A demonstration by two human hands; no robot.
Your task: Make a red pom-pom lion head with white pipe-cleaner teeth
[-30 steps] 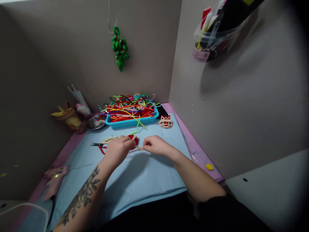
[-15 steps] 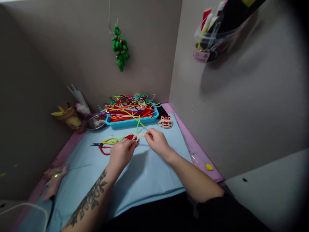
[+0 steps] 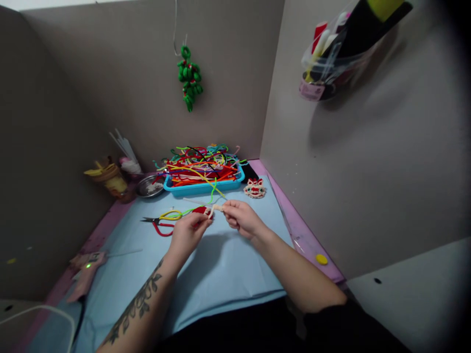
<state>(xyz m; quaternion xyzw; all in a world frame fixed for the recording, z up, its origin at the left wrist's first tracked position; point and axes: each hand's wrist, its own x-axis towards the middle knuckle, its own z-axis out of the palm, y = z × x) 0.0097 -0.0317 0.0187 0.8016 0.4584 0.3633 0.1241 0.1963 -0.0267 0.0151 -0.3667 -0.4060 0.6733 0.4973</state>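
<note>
A short cream pipe cleaner (image 3: 217, 208), bent along its length, spans the gap between my two hands. My left hand (image 3: 188, 232) pinches its lower left end. My right hand (image 3: 243, 216) grips the other end with curled fingers. Just behind my left fingertips lies a red fuzzy piece (image 3: 201, 210) with some cream on it, partly covered by that hand. Left of it are scissors (image 3: 159, 221) with one yellow and one red handle, lying open. A lion-head shape (image 3: 254, 189) in cream, red and green sits to the right, beyond my right hand.
A blue tray (image 3: 202, 188) heaped with colourful pipe cleaners stands at the back. Beside it is a metal bowl (image 3: 150, 187) holding white bits. A pink glue gun (image 3: 87, 275) with a green light lies at left, and a yellow cap (image 3: 321, 259) at right.
Both hands still hold the cream pipe cleaner. My right fingers have shifted their grip and show more curled. The whole view has moved slightly, so everything appears a little lower and further right.
</note>
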